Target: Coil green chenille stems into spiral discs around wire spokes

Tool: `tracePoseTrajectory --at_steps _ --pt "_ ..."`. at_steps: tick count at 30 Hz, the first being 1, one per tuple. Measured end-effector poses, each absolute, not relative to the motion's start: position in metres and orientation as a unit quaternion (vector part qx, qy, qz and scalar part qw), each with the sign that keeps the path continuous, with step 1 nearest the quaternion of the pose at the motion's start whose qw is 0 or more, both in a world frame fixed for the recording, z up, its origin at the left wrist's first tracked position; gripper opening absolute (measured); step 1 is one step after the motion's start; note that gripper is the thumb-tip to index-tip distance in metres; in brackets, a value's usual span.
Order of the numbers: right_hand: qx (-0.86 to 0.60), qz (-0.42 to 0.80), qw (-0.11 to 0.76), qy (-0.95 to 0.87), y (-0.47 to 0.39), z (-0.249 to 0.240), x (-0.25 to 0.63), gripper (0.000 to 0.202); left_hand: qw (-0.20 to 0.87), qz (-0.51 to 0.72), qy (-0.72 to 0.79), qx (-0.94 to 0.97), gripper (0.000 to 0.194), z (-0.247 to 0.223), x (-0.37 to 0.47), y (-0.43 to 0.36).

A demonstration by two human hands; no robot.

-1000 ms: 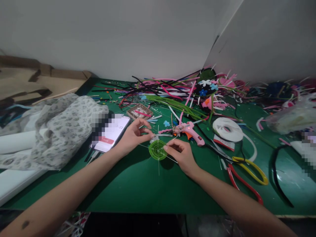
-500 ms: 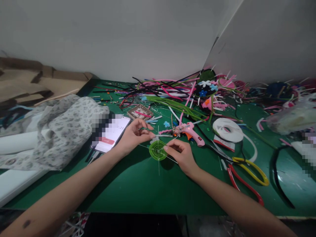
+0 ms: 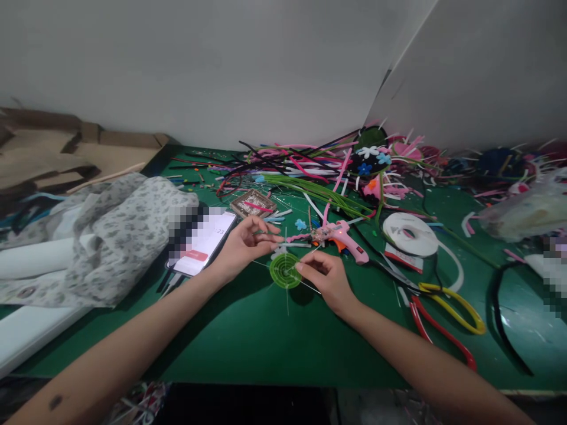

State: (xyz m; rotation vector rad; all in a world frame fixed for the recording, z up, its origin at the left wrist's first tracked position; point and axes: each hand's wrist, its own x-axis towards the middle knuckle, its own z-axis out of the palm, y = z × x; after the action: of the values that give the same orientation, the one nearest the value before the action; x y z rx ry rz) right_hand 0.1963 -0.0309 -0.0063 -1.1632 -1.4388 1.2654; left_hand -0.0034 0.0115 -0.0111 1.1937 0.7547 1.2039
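Note:
A round green coil [image 3: 284, 270] with thin wires radiating from it is held above the green table [image 3: 266, 348]. My right hand [image 3: 325, 277] pinches its right edge between thumb and fingers. At the coil's upper left, my left hand [image 3: 254, 242] has thumb and forefinger close together at the end of a pale grey strip [image 3: 296, 244], which reaches to the right. A small whitish piece lies just above the coil, partly hidden by the left fingertips. Behind the hands is a pink glue gun [image 3: 349, 241], beside a small blue flower [image 3: 300, 224].
Scissors with red and yellow handles [image 3: 456, 316] and a white ribbon roll [image 3: 410, 234] lie at right. A phone [image 3: 204, 242] and patterned cloth [image 3: 133, 236] are at left. Green stems [image 3: 314, 192] and many coloured strips fill the back.
The view has shifted slightly. The left fingertips have moved a little right along the pale strip, and the coil is turned slightly. My right hand keeps its grip.

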Motion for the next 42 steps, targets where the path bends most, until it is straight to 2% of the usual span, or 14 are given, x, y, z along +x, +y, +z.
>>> tracePoseTrajectory --at_steps 20,42 --pt "-0.463 0.515 0.427 -0.582 -0.0317 -0.0068 0.1951 0.014 0.624 0.507 0.277 0.526 0.024 -0.012 -0.006 0.0104" --pt "-0.459 0.513 0.427 -0.586 -0.0313 -0.0054 0.1949 0.016 0.593 0.509 0.326 0.532 0.029 -0.0117 -0.0028 0.0095"
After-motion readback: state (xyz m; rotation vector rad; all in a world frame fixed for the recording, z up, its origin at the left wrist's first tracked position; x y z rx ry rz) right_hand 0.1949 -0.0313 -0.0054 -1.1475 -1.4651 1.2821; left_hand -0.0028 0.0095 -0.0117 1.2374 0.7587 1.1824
